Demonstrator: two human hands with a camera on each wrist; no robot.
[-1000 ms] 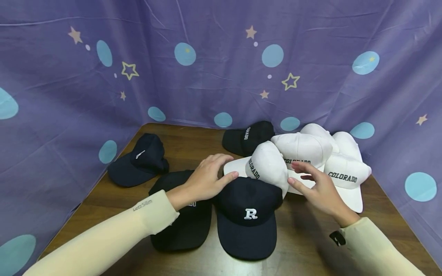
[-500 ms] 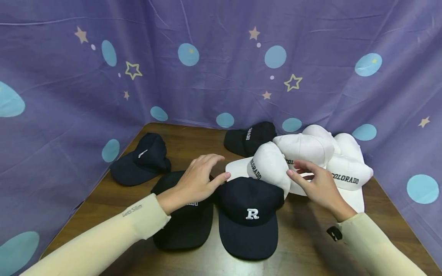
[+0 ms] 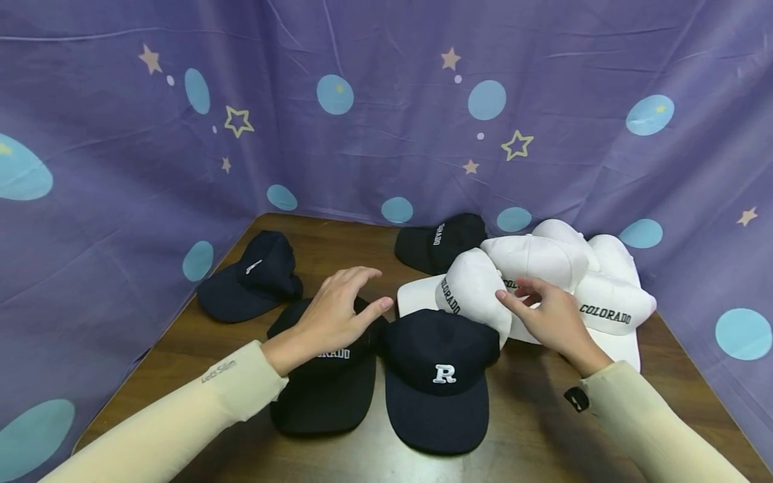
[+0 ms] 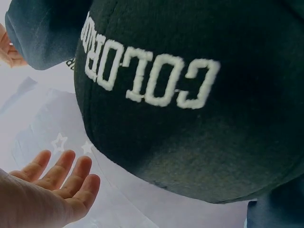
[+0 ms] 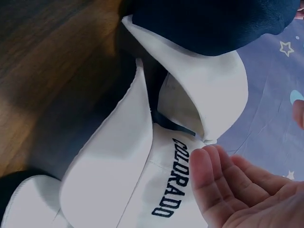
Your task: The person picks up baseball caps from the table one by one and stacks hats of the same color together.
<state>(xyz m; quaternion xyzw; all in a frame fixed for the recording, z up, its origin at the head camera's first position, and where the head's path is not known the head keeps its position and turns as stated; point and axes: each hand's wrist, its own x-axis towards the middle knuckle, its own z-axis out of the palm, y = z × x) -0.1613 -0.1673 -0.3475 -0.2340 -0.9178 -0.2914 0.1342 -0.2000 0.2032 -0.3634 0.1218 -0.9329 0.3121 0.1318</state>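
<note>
Your left hand (image 3: 332,312), fingers loosely spread and empty, is over the black cap (image 3: 329,402), whose felt-like rounded crown bears thick raised white stitching; your right hand (image 3: 552,318), fingers softly bent and unclasped, is by the smooth white caps (image 3: 537,258) with dark lettering, contact unclear. Between your hands and nearer you sits the navy cap (image 3: 437,419), domed, broad-brimmed, embroidered with a white R, on the glossy wood-grain table (image 3: 417,469).
</note>
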